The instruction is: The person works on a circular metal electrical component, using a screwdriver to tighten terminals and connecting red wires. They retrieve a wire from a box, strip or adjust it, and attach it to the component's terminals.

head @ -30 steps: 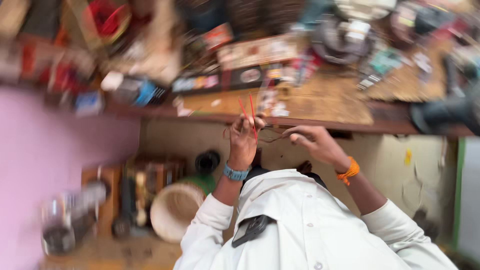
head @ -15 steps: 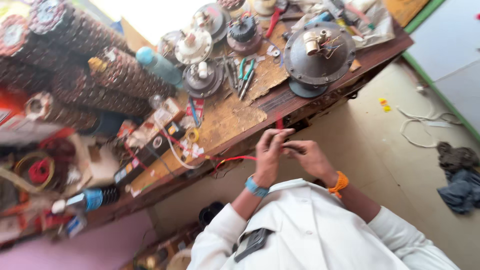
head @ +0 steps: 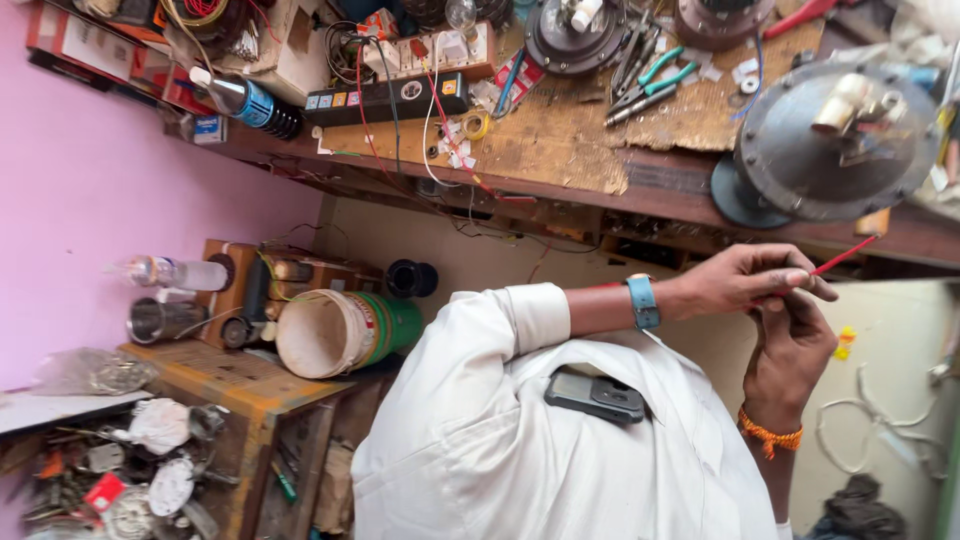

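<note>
My left hand, with a blue wristband, pinches a thin red wire whose free end sticks out toward the wooden workbench. My right hand, with an orange thread at the wrist, meets it from below, and its fingertips close on the same wire just under the left fingers. Both hands are held in front of my white shirt, below the bench edge. A dark phone sits in the shirt pocket.
On the bench lie a round grey motor housing, pliers, a black power strip with red wires, and a blue bottle. Under it stand a white bucket, a low wooden stand and metal scrap.
The view has swung and tilted, so the bench has shifted across the picture. My hands stay together on the red wire, now held out to the right of my chest.
</note>
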